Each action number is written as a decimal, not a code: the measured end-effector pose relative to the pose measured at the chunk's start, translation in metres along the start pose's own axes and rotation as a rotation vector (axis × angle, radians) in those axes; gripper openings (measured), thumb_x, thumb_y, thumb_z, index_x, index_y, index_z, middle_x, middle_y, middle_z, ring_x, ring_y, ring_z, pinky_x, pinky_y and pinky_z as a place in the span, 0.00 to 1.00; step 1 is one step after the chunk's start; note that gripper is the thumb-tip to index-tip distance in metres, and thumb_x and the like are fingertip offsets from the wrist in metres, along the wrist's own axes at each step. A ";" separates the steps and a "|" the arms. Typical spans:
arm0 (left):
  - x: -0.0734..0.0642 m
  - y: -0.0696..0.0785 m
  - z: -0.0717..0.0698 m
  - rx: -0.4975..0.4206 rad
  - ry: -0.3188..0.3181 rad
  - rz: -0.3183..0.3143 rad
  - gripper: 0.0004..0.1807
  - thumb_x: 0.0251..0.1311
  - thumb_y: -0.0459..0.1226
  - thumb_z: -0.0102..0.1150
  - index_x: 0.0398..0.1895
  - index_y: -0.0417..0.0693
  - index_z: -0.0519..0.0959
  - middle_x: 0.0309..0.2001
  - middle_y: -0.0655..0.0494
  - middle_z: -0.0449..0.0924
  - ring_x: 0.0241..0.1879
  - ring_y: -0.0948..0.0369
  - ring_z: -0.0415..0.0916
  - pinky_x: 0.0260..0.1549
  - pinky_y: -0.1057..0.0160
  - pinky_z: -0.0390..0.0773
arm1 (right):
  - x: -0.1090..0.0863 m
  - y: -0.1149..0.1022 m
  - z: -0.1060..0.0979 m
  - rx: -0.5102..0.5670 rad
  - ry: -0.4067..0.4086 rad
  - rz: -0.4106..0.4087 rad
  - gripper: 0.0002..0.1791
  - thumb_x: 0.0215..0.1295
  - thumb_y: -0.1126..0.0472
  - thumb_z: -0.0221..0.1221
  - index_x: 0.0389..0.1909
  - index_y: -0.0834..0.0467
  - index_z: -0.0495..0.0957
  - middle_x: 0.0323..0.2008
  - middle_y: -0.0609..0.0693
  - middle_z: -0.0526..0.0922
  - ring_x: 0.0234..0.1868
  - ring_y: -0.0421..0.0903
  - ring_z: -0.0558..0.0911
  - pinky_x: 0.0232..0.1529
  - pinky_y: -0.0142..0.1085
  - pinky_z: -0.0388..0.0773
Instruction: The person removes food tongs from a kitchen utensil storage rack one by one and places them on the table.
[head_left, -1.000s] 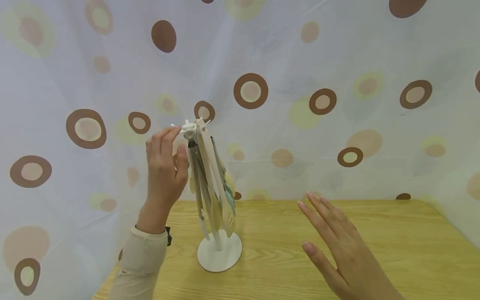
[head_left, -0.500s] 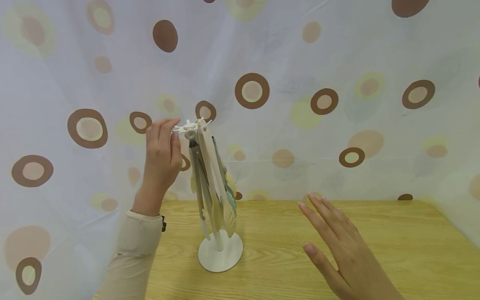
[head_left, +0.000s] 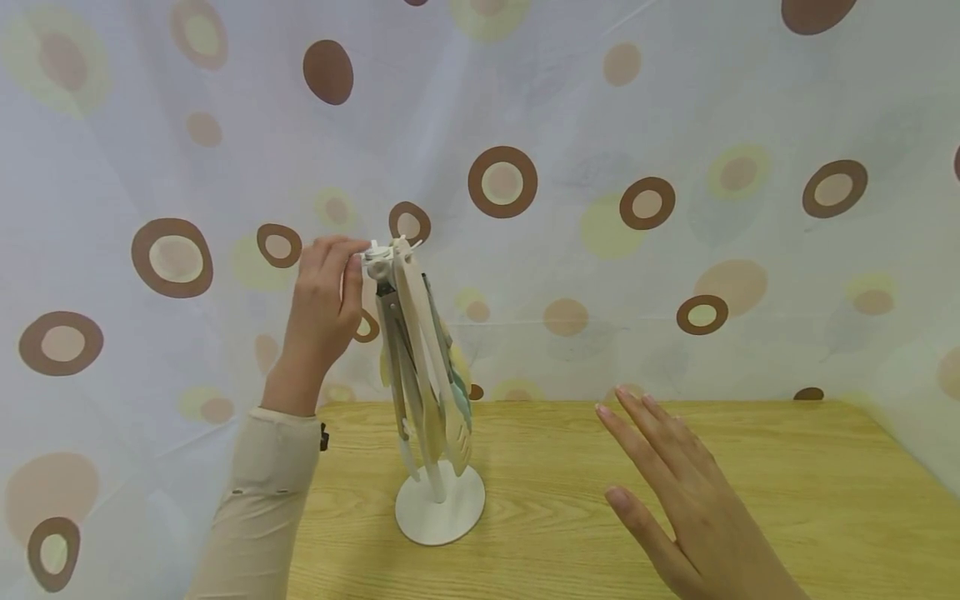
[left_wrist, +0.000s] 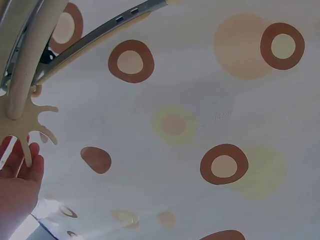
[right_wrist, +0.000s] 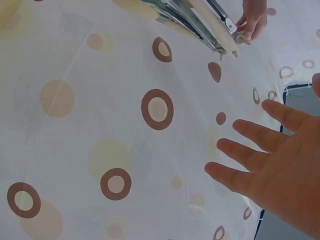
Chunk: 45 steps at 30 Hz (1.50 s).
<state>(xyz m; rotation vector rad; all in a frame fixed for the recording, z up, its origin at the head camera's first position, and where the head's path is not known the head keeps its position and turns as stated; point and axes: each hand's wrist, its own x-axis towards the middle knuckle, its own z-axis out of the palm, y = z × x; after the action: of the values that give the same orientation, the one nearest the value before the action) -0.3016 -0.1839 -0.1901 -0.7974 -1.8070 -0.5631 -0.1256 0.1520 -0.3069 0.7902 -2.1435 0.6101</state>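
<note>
A white utensil stand [head_left: 423,517] with a round base stands on the table, left of centre in the head view. Around its hooked top [head_left: 378,252] hang several kitchen utensils, among them metal tongs [head_left: 392,321] and a cream slotted turner [head_left: 457,437]. My left hand [head_left: 318,296] pinches a hook at the top's left side between thumb and fingers. From below, the left wrist view has the hooked top [left_wrist: 30,117] with the left hand [left_wrist: 20,192] at one hook. My right hand [head_left: 690,500] hovers at lower right, fingers spread and holding nothing; the right wrist view agrees.
The wood-grain table [head_left: 600,542] runs up to a patterned curtain [head_left: 570,125] that hangs behind and along the left side. Blue-green hanging utensils [head_left: 460,392] show on the stand's far right side.
The left hand first drew slightly left and up from the stand's top, then came back right onto a hook. The stand and the right hand stay in place.
</note>
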 end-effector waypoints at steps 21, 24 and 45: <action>-0.004 -0.009 0.001 -0.067 0.017 0.003 0.10 0.67 0.27 0.45 0.41 0.32 0.78 0.41 0.39 0.78 0.45 0.43 0.69 0.47 0.48 0.67 | 0.000 0.000 0.007 0.009 -0.007 -0.015 0.31 0.74 0.47 0.45 0.71 0.60 0.61 0.73 0.55 0.57 0.73 0.52 0.54 0.72 0.35 0.41; -0.004 -0.010 0.002 -0.069 0.025 0.006 0.11 0.67 0.27 0.44 0.40 0.31 0.77 0.40 0.39 0.78 0.45 0.43 0.70 0.48 0.48 0.67 | -0.001 0.000 0.010 0.014 -0.032 0.001 0.31 0.72 0.50 0.49 0.71 0.59 0.60 0.73 0.54 0.56 0.74 0.52 0.53 0.72 0.34 0.40; 0.000 -0.008 0.001 -0.056 -0.034 0.048 0.12 0.68 0.27 0.42 0.43 0.29 0.76 0.42 0.37 0.76 0.46 0.41 0.69 0.49 0.49 0.68 | 0.013 0.004 0.028 0.048 -0.036 0.020 0.32 0.66 0.59 0.57 0.70 0.55 0.63 0.71 0.53 0.60 0.70 0.53 0.60 0.70 0.34 0.46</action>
<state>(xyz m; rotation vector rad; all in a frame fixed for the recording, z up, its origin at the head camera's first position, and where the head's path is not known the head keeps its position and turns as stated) -0.3084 -0.1885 -0.1902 -0.8910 -1.8049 -0.5734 -0.1490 0.1328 -0.3139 0.8118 -2.1787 0.6653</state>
